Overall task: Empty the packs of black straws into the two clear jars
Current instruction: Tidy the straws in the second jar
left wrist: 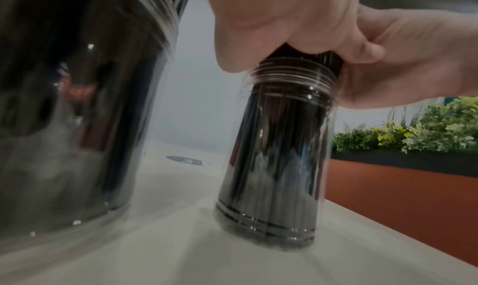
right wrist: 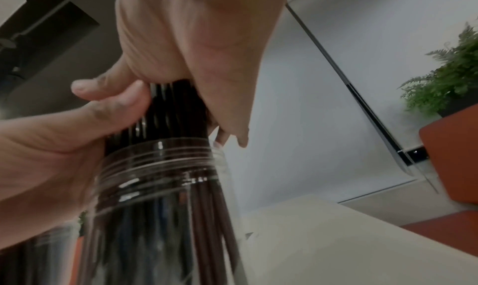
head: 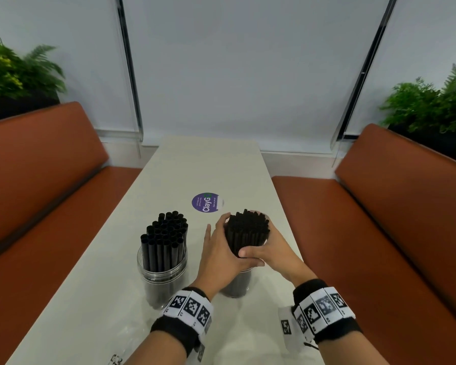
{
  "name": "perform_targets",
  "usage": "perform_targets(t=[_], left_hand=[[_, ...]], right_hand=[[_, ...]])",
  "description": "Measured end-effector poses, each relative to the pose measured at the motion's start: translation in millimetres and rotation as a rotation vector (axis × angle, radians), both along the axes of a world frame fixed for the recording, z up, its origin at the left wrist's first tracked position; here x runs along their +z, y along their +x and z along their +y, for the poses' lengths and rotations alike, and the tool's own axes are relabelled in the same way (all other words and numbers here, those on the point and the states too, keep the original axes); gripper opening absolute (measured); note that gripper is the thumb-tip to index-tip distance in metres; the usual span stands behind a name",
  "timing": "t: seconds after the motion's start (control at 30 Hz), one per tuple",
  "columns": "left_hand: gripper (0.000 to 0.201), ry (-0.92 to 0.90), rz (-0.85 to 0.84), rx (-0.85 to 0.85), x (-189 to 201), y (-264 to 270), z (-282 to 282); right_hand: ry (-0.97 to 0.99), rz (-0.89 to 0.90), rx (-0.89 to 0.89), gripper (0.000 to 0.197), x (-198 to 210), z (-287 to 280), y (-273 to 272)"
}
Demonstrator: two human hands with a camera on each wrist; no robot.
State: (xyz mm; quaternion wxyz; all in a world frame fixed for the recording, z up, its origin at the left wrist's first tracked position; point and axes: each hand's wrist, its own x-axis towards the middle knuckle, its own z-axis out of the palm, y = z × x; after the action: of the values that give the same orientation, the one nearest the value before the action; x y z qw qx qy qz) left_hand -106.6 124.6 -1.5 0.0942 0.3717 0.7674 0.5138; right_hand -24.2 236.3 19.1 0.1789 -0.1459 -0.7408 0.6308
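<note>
1. A pale table (head: 211, 164) runs lengthwise between two orange-brown benches (head: 37, 164), and both clear jars stand on it towards its near end.
2. The left jar (head: 162, 275) stands nearer the left edge, upright, packed with wide black straws (head: 165, 238) that rise well above its rim; no hand touches it.
3. The right jar (left wrist: 274, 166) stands just beside it, closer to the table's middle line, upright on the surface, and is dark with thinner straws.
4. A bundle of thin black straws (head: 248, 230) sticks up out of the right jar's threaded mouth, its lower ends inside the jar.
5. The left hand (head: 221, 248) wraps the bundle from the left, fingers curled round the straws just above the rim.
6. The right hand (head: 271, 248) clasps the same bundle from the right, its thumb laid across the front over the left hand's fingers.
7. A round purple sticker (head: 207, 202) lies flat on the table beyond the jars, near the centre.
8. Green ferns (head: 432, 104) stand behind the benches on both sides.
</note>
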Motion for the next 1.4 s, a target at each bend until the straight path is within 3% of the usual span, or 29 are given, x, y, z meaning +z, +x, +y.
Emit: perform_targets(t=[0.1, 0.27, 0.37, 0.47, 0.63, 0.83, 0.93, 1.1, 1.2, 1.4], left_hand=[[0.106, -0.037, 0.008, -0.053, 3, -4, -1], [0.069, -0.028, 0.129, -0.096, 6, -2, 6], [0.075, -0.011, 0.195, -0.049, 9, -1, 9], [0.08, 0.089, 0.155, -0.01, 10, 0, 7], [0.096, 0.039, 0.165, -0.04, -5, 7, 0], [0.109, -0.007, 0.166, -0.003, -12, 0, -3], [0.099, -0.053, 0.149, -0.063, -1, -3, 0], [0.071, -0.014, 0.16, -0.039, 7, 1, 10], [0.07, 0.102, 0.047, 0.017, 9, 0, 11], [0.075, 0.156, 0.064, 0.019, 17, 2, 8]], right_hand=[[-0.034, -0.001, 0.033, 0.093, -2, 6, 5], [0.01, -0.048, -0.009, 0.078, -6, -1, -5], [0.032, -0.013, -0.107, 0.059, -2, -4, -10], [0.032, 0.015, -0.167, 0.051, 1, -3, -9], [0.021, -0.048, -0.093, 0.083, -15, -2, -1], [0.015, 0.019, -0.007, 0.095, -9, 0, 10], [0.031, 0.021, -0.008, 0.096, -6, -1, 8], [0.047, 0.072, -0.088, 0.072, 1, -10, -6], [0.057, 0.133, -0.133, 0.07, 11, -12, -10], [0.037, 0.229, -0.193, 0.081, 16, -10, -9]])
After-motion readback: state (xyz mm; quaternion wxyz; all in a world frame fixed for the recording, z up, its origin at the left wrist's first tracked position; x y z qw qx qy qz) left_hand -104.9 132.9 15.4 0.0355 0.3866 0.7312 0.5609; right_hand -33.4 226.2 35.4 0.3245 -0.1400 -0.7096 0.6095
